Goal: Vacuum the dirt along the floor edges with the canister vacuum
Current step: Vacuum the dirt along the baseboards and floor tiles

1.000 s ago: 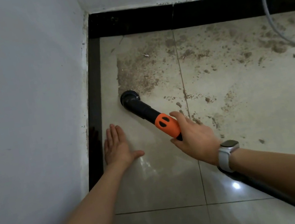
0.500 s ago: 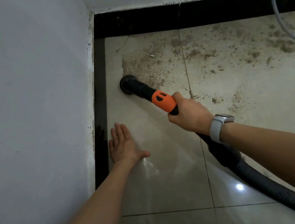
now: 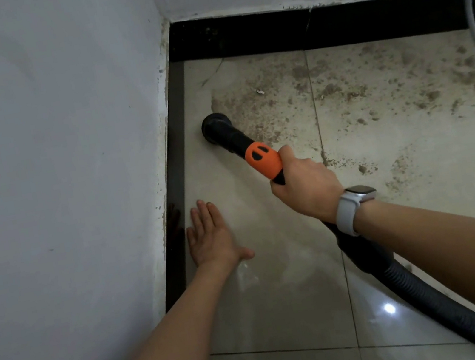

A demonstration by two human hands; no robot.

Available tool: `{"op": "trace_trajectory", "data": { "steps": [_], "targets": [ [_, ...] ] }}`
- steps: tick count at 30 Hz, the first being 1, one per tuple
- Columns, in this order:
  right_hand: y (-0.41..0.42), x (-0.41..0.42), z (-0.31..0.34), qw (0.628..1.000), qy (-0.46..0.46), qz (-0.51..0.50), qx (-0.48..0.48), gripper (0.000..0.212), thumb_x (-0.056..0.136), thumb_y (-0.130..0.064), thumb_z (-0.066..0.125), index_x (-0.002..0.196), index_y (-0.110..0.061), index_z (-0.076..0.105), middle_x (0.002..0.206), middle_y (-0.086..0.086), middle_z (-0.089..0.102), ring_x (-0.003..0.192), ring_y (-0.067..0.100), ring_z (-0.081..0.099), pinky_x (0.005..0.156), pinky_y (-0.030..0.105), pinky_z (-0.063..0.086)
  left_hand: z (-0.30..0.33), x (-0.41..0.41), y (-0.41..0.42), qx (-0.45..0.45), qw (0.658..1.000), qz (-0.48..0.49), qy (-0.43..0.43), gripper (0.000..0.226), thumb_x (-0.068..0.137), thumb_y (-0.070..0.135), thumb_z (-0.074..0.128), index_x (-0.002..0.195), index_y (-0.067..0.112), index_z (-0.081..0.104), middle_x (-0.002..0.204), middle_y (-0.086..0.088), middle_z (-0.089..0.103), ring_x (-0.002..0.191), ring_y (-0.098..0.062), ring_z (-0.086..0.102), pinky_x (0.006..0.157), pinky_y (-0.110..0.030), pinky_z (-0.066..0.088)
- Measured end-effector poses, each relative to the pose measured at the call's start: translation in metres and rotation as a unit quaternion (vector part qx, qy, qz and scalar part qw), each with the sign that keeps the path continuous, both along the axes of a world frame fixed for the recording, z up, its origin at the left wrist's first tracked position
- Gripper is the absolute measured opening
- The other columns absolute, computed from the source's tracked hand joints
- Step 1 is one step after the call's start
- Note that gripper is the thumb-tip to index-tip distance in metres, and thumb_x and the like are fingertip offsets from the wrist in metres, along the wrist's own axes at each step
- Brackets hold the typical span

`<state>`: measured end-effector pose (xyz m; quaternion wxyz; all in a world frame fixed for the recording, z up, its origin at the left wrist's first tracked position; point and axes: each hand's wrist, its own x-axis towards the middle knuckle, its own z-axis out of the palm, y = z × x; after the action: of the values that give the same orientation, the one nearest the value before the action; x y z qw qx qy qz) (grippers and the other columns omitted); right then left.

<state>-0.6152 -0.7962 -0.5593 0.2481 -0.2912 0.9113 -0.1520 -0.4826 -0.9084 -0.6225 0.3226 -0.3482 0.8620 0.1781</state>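
A: Starting at the left, we see a matte painted wall with a chipped lower edge, then a glossy black baseboard running into the corner.

B: Beside it our left hand lies flat on the smooth beige floor tile, fingers straight and close together, thumb out, holding nothing.

A: Next comes the vacuum nozzle, a round black mouth set down on the tile near the baseboard, at the edge of the dirt. Behind it sit a black tube and an orange collar.

B: Our right hand grips the wand just behind that collar, fingers wrapped round it; a pale watch sits on the wrist.

A: The ribbed dark hose passes under that forearm and is cut off at the bottom right corner. The dirt is grainy, brown, clumped toward the right.

B: A grey cable curves out of view at the right edge. The canister itself is out of sight.
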Motion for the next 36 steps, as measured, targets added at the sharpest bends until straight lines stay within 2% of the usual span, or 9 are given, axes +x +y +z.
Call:
{"op": "trace_trajectory", "data": {
  "steps": [4,9,13,17,21,25,30,34,36],
  "targets": [
    [-0.019,-0.006,0.007,1.000,-0.002,0.006,0.005,0.025,0.093,-0.026,0.051,0.099,-0.015,0.030,0.065,-0.002,0.041,0.053,0.020,0.043,0.051,0.030,0.033,0.000,-0.004,-0.006,-0.002,1.000,-0.025,-0.009,0.133,0.068,0.051,0.077,0.146,0.004,-0.021,0.153,-0.012,-0.030,0.142,-0.027,-0.024,0.117,-0.042,-0.003],
    [-0.047,-0.018,0.011,1.000,-0.027,-0.005,0.010,0.028,0.094,-0.028,0.053,0.102,-0.014,0.031,0.075,0.001,0.045,0.067,0.027,0.049,0.059,0.033,0.037,0.000,-0.007,-0.007,-0.010,0.999,-0.047,-0.023,0.137,0.066,0.055,0.077,0.145,0.002,-0.021,0.153,-0.015,-0.029,0.142,-0.028,-0.025,0.117,-0.042,-0.004],
    [-0.050,-0.025,0.013,0.997,-0.065,-0.051,-0.007,0.029,0.093,-0.030,0.054,0.101,-0.014,0.031,0.078,0.003,0.049,0.067,0.027,0.053,0.060,0.035,0.042,0.000,-0.012,-0.011,-0.010,0.998,-0.062,-0.030,0.141,0.064,0.056,0.078,0.144,0.001,-0.024,0.152,-0.015,-0.032,0.141,-0.027,-0.027,0.116,-0.041,-0.006],
    [-0.040,-0.007,0.018,0.996,-0.083,-0.021,0.001,0.034,0.094,-0.040,0.051,0.101,-0.014,0.032,0.079,0.004,0.051,0.070,0.030,0.059,0.062,0.040,0.050,0.000,-0.017,-0.013,-0.009,0.997,-0.068,-0.042,0.145,0.061,0.055,0.080,0.143,0.001,-0.027,0.150,-0.016,-0.034,0.140,-0.029,-0.030,0.116,-0.043,-0.008],
    [-0.042,-0.013,0.015,0.999,-0.033,0.016,0.024,0.035,0.096,-0.039,0.049,0.111,-0.010,0.035,0.081,0.004,0.050,0.066,0.027,0.051,0.057,0.033,0.039,-0.002,-0.021,-0.011,-0.008,0.997,-0.065,-0.048,0.146,0.060,0.053,0.081,0.142,0.000,-0.028,0.149,-0.017,-0.036,0.139,-0.031,-0.030,0.116,-0.045,-0.008],
    [-0.060,-0.037,0.008,0.999,-0.043,-0.025,0.004,0.036,0.095,-0.038,0.050,0.111,-0.009,0.037,0.085,0.007,0.052,0.071,0.031,0.054,0.061,0.035,0.039,-0.003,-0.018,-0.017,-0.003,0.996,-0.078,-0.032,0.144,0.061,0.058,0.078,0.143,0.002,-0.026,0.150,-0.016,-0.035,0.140,-0.030,-0.030,0.115,-0.044,-0.009],
    [-0.090,-0.071,-0.003,0.990,-0.113,-0.081,-0.040,0.044,0.093,-0.039,0.053,0.118,-0.007,0.036,0.104,0.019,0.062,0.084,0.038,0.064,0.077,0.049,0.054,-0.003,-0.017,-0.020,-0.005,0.997,-0.072,-0.005,0.138,0.064,0.059,0.075,0.146,0.005,-0.021,0.152,-0.013,-0.031,0.141,-0.027,-0.028,0.116,-0.042,-0.008],
    [-0.104,-0.091,0.003,0.982,-0.150,-0.096,-0.057,0.045,0.094,-0.037,0.053,0.121,-0.005,0.037,0.088,0.012,0.055,0.074,0.036,0.063,0.074,0.050,0.056,-0.004,-0.019,-0.020,-0.014,0.998,-0.068,-0.005,0.139,0.063,0.059,0.076,0.146,0.006,-0.021,0.153,-0.013,-0.031,0.141,-0.027,-0.027,0.116,-0.041,-0.007],
    [-0.107,-0.095,0.005,0.971,-0.185,-0.123,-0.088,0.038,0.095,-0.034,0.053,0.114,-0.006,0.037,0.078,0.008,0.048,0.058,0.030,0.057,0.060,0.044,0.056,-0.003,-0.018,-0.020,-0.016,0.998,-0.069,-0.004,0.139,0.062,0.059,0.076,0.146,0.006,-0.021,0.153,-0.012,-0.030,0.142,-0.026,-0.027,0.116,-0.040,-0.007]
  ]
}}
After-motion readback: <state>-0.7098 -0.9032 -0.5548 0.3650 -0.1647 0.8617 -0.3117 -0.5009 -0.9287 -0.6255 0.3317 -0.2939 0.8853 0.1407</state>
